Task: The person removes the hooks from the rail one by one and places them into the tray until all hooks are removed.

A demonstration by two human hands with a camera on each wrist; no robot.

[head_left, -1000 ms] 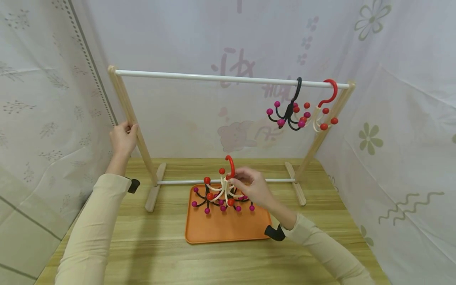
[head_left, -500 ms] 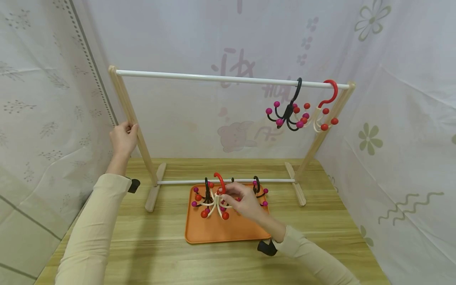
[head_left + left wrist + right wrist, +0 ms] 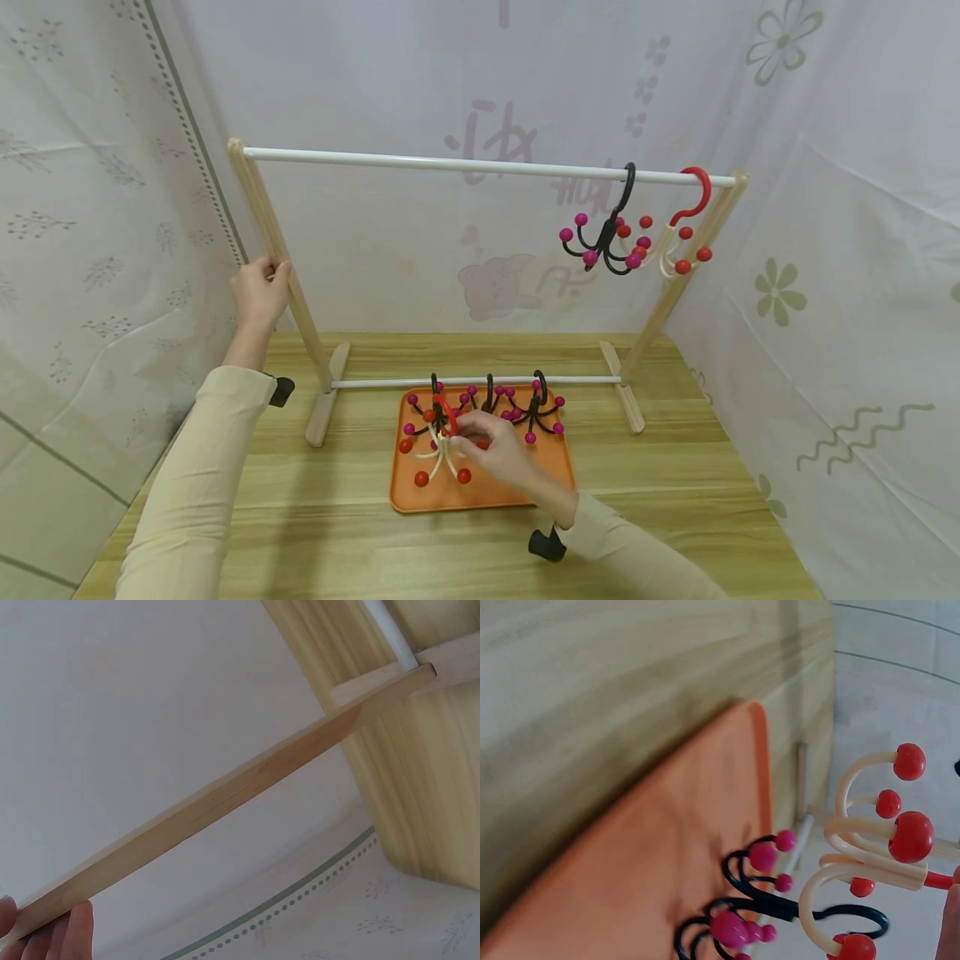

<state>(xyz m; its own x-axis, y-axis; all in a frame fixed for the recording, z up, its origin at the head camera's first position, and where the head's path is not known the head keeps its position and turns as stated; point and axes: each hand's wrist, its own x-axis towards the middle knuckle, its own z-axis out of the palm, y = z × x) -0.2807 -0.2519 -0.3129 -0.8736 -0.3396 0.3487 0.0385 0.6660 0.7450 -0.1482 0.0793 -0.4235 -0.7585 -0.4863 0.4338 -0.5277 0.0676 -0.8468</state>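
My left hand [image 3: 260, 293] grips the wooden left post [image 3: 217, 787] of a rack, with thumb and fingers on opposite sides of it in the left wrist view. My right hand [image 3: 491, 446] pinches the red hook of a cream multi-arm hanger [image 3: 441, 450] tipped with red balls. That hanger is close over the left front part of the orange tray [image 3: 487, 493]. Behind it on the tray stand three black hangers with magenta balls: a left one [image 3: 437, 408], a middle one [image 3: 490, 400] and a right one [image 3: 535, 408]. The right wrist view shows the cream hanger's arms [image 3: 870, 874] sideways.
On the right of the white top rail [image 3: 420, 162] hang a black hanger [image 3: 606, 237] and a cream one with a red hook [image 3: 702, 192]. A lower white bar [image 3: 585, 380] runs behind the tray. The rack's feet [image 3: 622, 387] stand on the wooden table [image 3: 337, 517]; curtains surround it.
My right hand has carried the cream hanger down, leftward and nearer to me, uncovering the black hangers behind it. My left hand has stayed on the post.
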